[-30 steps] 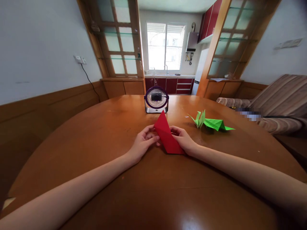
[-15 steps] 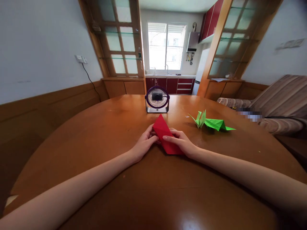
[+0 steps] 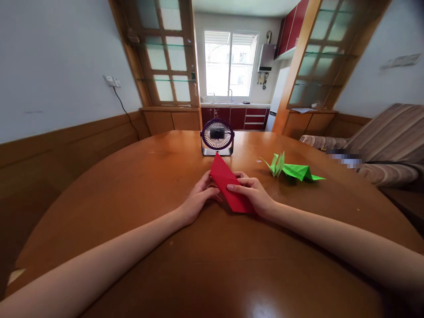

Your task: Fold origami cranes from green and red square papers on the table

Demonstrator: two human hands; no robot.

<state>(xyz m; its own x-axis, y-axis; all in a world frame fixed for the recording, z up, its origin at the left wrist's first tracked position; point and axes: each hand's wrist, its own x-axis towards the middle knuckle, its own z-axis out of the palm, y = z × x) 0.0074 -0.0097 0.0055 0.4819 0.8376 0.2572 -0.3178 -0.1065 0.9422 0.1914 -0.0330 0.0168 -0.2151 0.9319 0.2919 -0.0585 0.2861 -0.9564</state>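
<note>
A folded sheet of red paper (image 3: 228,183) is held up slantwise above the table, one pointed corner towards the fan. My right hand (image 3: 253,194) grips its right side, thumb on the face and fingers behind. At the left edge, my left hand (image 3: 200,194) curls round the paper with its thumb near the border; some of its fingers are hidden behind the sheet. To the right lies a green folded-paper figure (image 3: 298,171) with a pointed tail, beside a paler green pointed paper piece (image 3: 277,165).
A small purple desk fan (image 3: 217,136) stands beyond my hands on the round wooden table (image 3: 132,190). Past the table's right edge is a striped sofa (image 3: 387,141). Wooden cabinets (image 3: 168,119) and a kitchen counter with a window lie behind.
The red paper has turned slightly, its pointed corner shifting left and a little farther away. My right hand has moved slightly with it; the green paper pieces stay put.
</note>
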